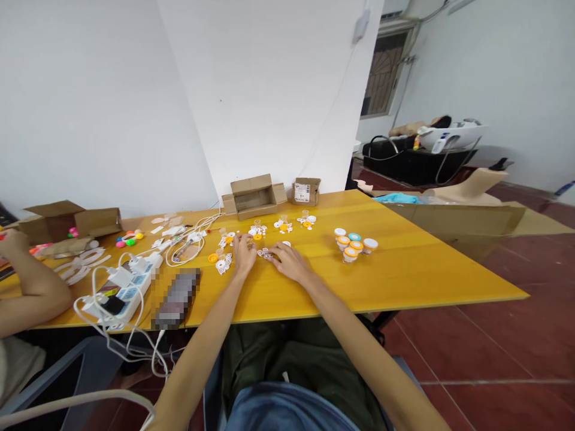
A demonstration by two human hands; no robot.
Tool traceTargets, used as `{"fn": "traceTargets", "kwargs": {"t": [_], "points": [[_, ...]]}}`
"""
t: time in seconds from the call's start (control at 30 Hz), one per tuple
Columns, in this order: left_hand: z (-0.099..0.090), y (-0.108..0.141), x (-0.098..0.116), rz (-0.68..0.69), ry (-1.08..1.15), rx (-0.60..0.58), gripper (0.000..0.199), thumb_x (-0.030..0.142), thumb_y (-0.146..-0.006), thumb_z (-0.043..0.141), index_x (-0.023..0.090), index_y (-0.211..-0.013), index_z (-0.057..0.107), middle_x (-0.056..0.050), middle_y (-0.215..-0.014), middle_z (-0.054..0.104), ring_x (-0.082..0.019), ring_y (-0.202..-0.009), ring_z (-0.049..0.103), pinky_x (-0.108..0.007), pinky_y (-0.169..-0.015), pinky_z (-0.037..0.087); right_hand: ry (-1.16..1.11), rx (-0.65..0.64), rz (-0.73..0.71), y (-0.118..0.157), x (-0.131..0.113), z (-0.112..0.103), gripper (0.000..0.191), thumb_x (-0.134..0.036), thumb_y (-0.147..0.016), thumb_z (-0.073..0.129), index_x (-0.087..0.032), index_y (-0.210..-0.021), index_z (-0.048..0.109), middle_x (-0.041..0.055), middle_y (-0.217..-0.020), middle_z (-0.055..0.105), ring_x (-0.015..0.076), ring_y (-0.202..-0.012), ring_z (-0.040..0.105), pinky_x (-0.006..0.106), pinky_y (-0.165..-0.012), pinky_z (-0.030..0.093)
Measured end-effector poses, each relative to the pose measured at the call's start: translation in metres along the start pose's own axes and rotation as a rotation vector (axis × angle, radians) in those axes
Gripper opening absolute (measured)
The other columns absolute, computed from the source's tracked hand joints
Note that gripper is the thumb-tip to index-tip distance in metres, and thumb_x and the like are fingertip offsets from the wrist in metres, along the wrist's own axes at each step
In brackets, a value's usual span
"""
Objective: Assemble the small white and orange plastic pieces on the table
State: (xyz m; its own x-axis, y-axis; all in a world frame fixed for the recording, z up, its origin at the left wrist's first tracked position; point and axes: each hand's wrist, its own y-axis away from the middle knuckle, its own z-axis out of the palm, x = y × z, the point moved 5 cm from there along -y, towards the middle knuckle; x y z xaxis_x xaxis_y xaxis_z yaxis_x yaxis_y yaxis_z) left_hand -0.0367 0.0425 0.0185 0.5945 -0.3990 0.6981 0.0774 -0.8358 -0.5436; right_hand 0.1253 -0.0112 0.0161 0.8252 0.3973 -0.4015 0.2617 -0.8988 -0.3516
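Note:
On the yellow table, my left hand (245,254) reaches down beside small white and orange plastic parts; what its fingers hold, if anything, is too small to tell. My right hand (288,262) lies to its right, fingers spread at a small pile of white cut-out pieces (265,254) between the hands. Groups of white rings, orange rings and clear cups lie behind and to the left, among them an orange ring (213,258). To the right stands a cluster of several clear cups with white, orange and blue tops (356,245).
Cardboard boxes (254,200) stand at the back against the wall. A power strip (135,293), white cables and a blurred phone (176,298) lie left. Another person's arm (33,293) rests at the far left. The yellow table's (426,281) front edge crosses before me.

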Motion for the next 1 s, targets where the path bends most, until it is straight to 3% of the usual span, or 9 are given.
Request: {"fn": "traceTargets", "kwargs": {"t": [0.17,0.33,0.53,1.0], "points": [[0.005,-0.001,-0.006,-0.026,0.111,-0.055,0.027,0.006,-0.074,0.061,0.023,-0.094,0.068,-0.007,-0.105,0.058,-0.023,-0.098,0.062,-0.038,-0.093,0.052,-0.011,0.042,-0.105,0.0,-0.001,0.002,0.021,-0.028,-0.098,0.058,-0.027,-0.112,0.073,0.0068,-0.11,0.066,0.0196,-0.099,0.063,0.03,-0.085,0.049],[0.008,0.0,-0.004,0.0,0.14,-0.087,0.028,0.007,-0.072,0.067,0.023,-0.095,0.069,-0.006,-0.104,0.06,-0.022,-0.101,0.063,-0.034,-0.092,0.053,-0.033,0.069,-0.133,0.0,0.002,0.005,0.02,-0.026,-0.097,0.058,-0.026,-0.109,0.073,0.0068,-0.107,0.064,0.0198,-0.097,0.063,0.03,-0.084,0.049],[0.013,0.001,0.001,0.014,0.112,-0.122,0.033,0.006,-0.069,0.069,0.024,-0.096,0.07,-0.005,-0.104,0.06,-0.023,-0.105,0.063,-0.037,-0.098,0.052,-0.054,0.076,-0.165,0.0,0.001,0.005,0.018,-0.02,-0.097,0.057,-0.025,-0.104,0.072,0.0057,-0.103,0.064,0.0191,-0.094,0.062,0.03,-0.084,0.049],[0.014,0.003,0.003,0.062,0.12,-0.181,0.045,-0.003,-0.069,0.055,0.024,-0.101,0.073,-0.007,-0.108,0.063,-0.023,-0.108,0.063,-0.039,-0.099,0.052,-0.02,0.077,-0.191,0.0,0.003,0.008,0.021,-0.024,-0.098,0.055,-0.025,-0.107,0.074,0.0071,-0.102,0.066,0.0201,-0.095,0.063,0.031,-0.083,0.052]]}}
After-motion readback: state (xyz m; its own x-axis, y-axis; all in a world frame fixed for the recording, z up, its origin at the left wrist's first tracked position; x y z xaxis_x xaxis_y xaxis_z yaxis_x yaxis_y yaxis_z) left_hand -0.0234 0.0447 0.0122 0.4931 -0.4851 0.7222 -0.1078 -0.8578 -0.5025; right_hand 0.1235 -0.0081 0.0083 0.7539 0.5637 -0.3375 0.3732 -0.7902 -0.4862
